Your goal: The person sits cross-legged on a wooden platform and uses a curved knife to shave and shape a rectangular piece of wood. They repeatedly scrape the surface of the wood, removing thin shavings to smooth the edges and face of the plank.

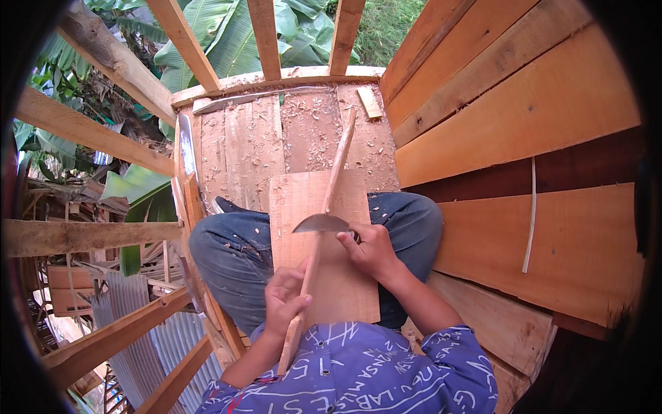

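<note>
One long wooden stick (336, 176), slanted over a flat board (352, 283) resting on jeans (231, 255). Clamped low down in the left hand's grip (284, 300), crossed partway up by a curved knife (321, 223) clamped in the right hand's grip (372, 250). Further out, loads of shavings (310, 124) on floor planks (255, 152), then big leaves (227, 38) past slats (265, 41).

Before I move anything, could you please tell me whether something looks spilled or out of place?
Wood shavings litter the floor planks ahead, untidy though unsurprising given the held knife and stick. A thin pale strip crosses the right-hand boards against their length, so it looks stray.
</note>
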The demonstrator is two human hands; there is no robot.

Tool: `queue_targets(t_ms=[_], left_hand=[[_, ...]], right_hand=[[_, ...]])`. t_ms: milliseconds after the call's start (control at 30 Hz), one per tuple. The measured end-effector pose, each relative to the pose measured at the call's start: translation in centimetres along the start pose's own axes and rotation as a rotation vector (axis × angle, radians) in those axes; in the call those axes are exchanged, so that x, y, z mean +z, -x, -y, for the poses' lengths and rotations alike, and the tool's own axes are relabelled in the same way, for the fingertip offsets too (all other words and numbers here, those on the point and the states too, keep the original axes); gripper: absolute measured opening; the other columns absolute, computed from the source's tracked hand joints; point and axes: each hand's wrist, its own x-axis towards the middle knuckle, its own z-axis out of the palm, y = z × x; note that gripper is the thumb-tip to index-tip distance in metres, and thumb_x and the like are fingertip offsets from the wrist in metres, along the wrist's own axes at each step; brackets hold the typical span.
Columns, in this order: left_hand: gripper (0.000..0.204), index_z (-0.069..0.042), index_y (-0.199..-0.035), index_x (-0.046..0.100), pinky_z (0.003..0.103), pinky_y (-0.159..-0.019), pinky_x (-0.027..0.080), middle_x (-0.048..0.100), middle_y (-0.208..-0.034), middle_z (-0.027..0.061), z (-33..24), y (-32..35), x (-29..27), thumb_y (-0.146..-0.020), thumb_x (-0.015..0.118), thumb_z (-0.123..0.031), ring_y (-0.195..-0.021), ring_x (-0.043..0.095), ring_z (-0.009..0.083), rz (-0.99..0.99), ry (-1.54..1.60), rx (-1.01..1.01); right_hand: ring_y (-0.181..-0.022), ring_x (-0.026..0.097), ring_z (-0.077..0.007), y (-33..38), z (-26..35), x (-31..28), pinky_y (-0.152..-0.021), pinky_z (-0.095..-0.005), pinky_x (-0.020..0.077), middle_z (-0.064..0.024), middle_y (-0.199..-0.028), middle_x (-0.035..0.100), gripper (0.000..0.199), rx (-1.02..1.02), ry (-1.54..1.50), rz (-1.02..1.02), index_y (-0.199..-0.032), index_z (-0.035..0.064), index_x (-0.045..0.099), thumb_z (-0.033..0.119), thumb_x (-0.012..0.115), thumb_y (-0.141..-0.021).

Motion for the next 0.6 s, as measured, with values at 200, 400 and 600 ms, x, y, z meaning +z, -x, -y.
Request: queue_targets(t_ms=[200, 400, 600], left_hand=[[0.047, -0.004, -0.106, 0.049, 0.031, -0.096, 0.042, 0.065, -0.112, 0.014, 0.5, 0.1, -0.1, -0.066, 0.074, -0.005, -0.108, 0.06, 0.0187, 0.005, 0.005, 0.02], [0.044, -0.004, -0.104, 0.049, 0.03, -0.092, 0.044, 0.066, -0.109, 0.014, -0.1, 0.0, 0.9, -0.067, 0.072, -0.005, -0.105, 0.061, 0.018, -0.041, 0.014, 0.046], [0.043, -0.004, -0.104, 0.049, 0.03, -0.093, 0.043, 0.066, -0.108, 0.0139, 0.4, -0.3, -0.3, -0.067, 0.071, -0.004, -0.103, 0.061, 0.0175, 0.004, 0.06, 0.021]], right_hand=[[-0.056, 0.062, -0.0342, -0.9, -0.5, -1.3, -0.051, -0.0406, 0.0472, -0.0162, -0.059, 0.059, 0.041, 0.034, 0.071, 0.094, -0.073, 0.0028, 0.064, 0.042, 0.067, -0.086], [-0.056, 0.064, -0.0335, -1.9, -0.8, -1.7, -0.053, -0.0424, 0.0494, -0.0163, -0.06, 0.061, 0.044, 0.087, 0.104, 0.096, -0.073, 0.0038, 0.065, 0.046, 0.067, -0.085], [-0.058, 0.064, -0.0347, -0.3, 0.3, -0.7, -0.052, -0.0411, 0.0491, -0.0179, -0.062, 0.061, 0.043, -0.157, 0.075, 0.193, -0.075, 0.0033, 0.065, 0.044, 0.066, -0.087]])
